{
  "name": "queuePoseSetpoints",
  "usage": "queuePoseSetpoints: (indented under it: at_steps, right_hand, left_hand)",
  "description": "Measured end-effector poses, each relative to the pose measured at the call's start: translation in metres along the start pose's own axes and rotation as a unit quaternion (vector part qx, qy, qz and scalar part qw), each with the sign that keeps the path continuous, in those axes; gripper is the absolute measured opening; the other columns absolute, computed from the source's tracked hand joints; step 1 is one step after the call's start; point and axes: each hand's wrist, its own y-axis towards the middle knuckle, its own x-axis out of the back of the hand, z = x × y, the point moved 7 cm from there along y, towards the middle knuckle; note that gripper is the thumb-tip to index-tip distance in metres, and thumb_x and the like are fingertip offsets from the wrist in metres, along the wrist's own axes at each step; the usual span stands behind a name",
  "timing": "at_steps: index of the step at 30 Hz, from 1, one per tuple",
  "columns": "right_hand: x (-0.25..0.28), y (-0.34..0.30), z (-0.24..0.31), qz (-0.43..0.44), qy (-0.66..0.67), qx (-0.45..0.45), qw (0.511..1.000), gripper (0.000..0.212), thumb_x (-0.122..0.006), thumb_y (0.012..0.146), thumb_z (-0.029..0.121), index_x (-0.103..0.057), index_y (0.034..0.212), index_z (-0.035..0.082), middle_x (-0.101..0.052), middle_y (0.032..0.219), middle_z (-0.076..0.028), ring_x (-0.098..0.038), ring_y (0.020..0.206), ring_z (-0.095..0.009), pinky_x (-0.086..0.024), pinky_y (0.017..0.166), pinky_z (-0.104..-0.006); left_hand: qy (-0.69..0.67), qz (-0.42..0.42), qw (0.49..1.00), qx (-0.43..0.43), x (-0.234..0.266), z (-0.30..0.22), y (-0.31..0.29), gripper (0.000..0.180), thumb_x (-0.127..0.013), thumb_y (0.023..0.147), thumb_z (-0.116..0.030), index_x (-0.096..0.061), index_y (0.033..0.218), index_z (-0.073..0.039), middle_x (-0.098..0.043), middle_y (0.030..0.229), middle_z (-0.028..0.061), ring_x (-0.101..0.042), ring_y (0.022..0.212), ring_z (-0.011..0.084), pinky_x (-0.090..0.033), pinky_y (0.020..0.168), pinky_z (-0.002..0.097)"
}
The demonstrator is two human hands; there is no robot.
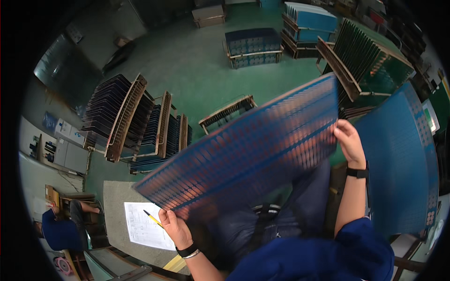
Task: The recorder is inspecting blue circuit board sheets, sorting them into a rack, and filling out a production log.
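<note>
A large blue circuit board panel, marked with rows of slots and copper-coloured patches, is held tilted across my lap, its right end higher. My left hand pinches the lower left edge between thumb and fingers. At the right end, my right hand grips the edge, its thumb on the near side. Motion blurs part of the panel's face. Just beside my left hand lies a printed paper sheet with a yellow and black pen on it.
A grey board lies under the paper. To my right stands a big blue panel. Slotted racks of panels stand at left, ahead and far right. Another person sits at the lower left.
</note>
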Motion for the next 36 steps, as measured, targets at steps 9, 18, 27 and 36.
queuePoseSetpoints:
  at_steps: [9, 18, 27, 36]
  right_hand:
    - [0.06, 0.022, -0.101, -0.067, 0.402, 0.019, 0.913, 0.049, -0.033, 0.094, 0.045, -0.042, 0.129, 0.012, -0.044, 0.136, -0.007, -0.041, 0.125, -0.019, -0.027, 0.109, -0.0475]
    - [-0.012, -0.005, -0.05, -0.043, 0.358, -0.017, 0.933, 0.065, -0.019, 0.092, 0.058, -0.027, 0.139, 0.014, -0.027, 0.148, -0.003, -0.027, 0.135, -0.015, -0.017, 0.115, -0.0445]
    - [-0.012, -0.007, -0.054, -0.031, 0.303, 0.121, 0.945, 0.053, -0.04, 0.096, 0.039, -0.03, 0.137, 0.007, -0.046, 0.131, -0.015, -0.047, 0.12, -0.026, -0.04, 0.102, -0.0401]
    - [-0.075, -0.025, -0.099, -0.029, 0.232, 0.055, 0.971, 0.054, -0.035, 0.096, 0.046, -0.037, 0.134, 0.007, -0.05, 0.128, -0.011, -0.048, 0.117, -0.023, -0.042, 0.097, -0.0382]
  left_hand:
    - [0.0, 0.023, 0.99, 0.137, -0.044, 0.008, -0.017, 0.03, -0.061, 0.082, 0.005, -0.054, 0.109, -0.007, -0.051, 0.127, 0.0126, -0.054, 0.112, 0.0204, -0.047, 0.091, 0.0321]
    - [-0.052, 0.057, 0.982, 0.174, -0.04, 0.025, -0.019, 0.029, -0.045, 0.094, -0.008, -0.05, 0.121, 0.003, -0.053, 0.122, 0.0134, -0.054, 0.109, 0.0187, -0.045, 0.093, 0.0321]
    - [-0.058, 0.032, 0.974, 0.218, -0.039, 0.048, -0.019, 0.034, -0.043, 0.093, -0.003, -0.044, 0.126, 0.003, -0.052, 0.124, 0.0133, -0.054, 0.109, 0.0203, -0.047, 0.095, 0.0363]
    - [-0.135, -0.004, 0.937, 0.321, -0.061, 0.092, -0.031, 0.028, -0.046, 0.097, -0.019, -0.046, 0.121, -0.006, -0.059, 0.11, 0.0056, -0.057, 0.1, 0.0178, -0.046, 0.088, 0.0343]
